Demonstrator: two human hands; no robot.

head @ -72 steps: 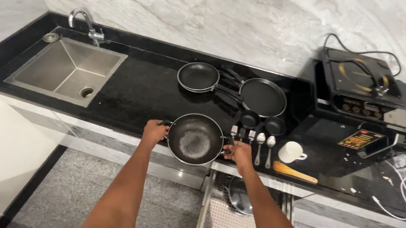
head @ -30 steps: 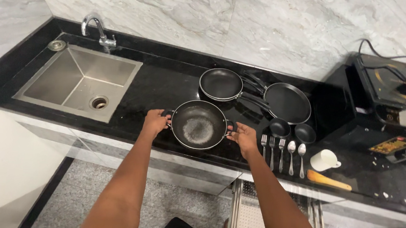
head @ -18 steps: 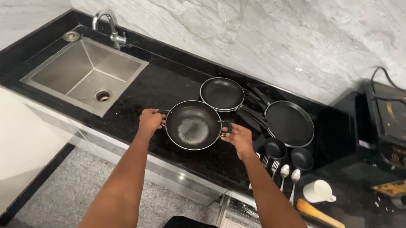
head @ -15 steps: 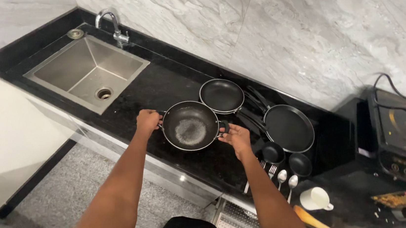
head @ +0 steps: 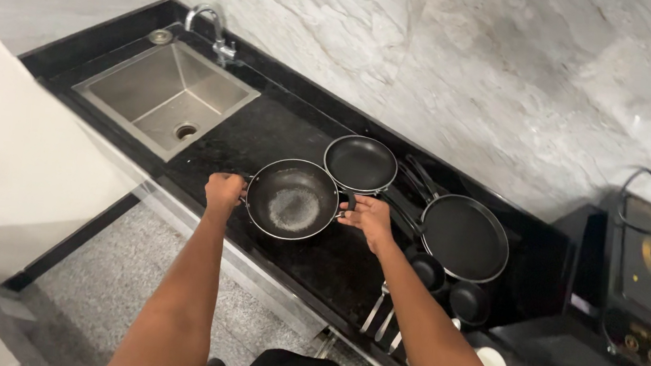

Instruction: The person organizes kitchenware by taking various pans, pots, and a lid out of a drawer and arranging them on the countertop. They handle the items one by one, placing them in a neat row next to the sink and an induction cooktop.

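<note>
Two hands: both are on one black two-handled wok (head: 292, 198), closed around its side handles.
Left hand (head: 224, 192): curled shut on the handle at the wok's 9 o'clock.
Right hand (head: 370, 217): fingers wrapped on the handle at the wok's 3 o'clock, thumb on top.
Wok, place: over the black stone counter (head: 266, 133), between the sink and the other pans; whether its base touches the stone I cannot tell.
Change: 2.4 seconds ago the wok was at the counter's front edge just beside the spoons; it now sits well to the left of them, nearer the steel sink (head: 163, 96).
Meaning: judging by that steady shift, the wok is being carried along the counter toward the sink, with both grips unchanged.
Neighbours: a small frying pan (head: 360, 163) at the wok's 1 o'clock, almost touching its rim; a flat griddle pan (head: 463, 237) at 3 o'clock beyond the right hand.
Further off: spoons (head: 382, 317) at 5 o'clock, tap (head: 213, 27) at 11 o'clock.
</note>
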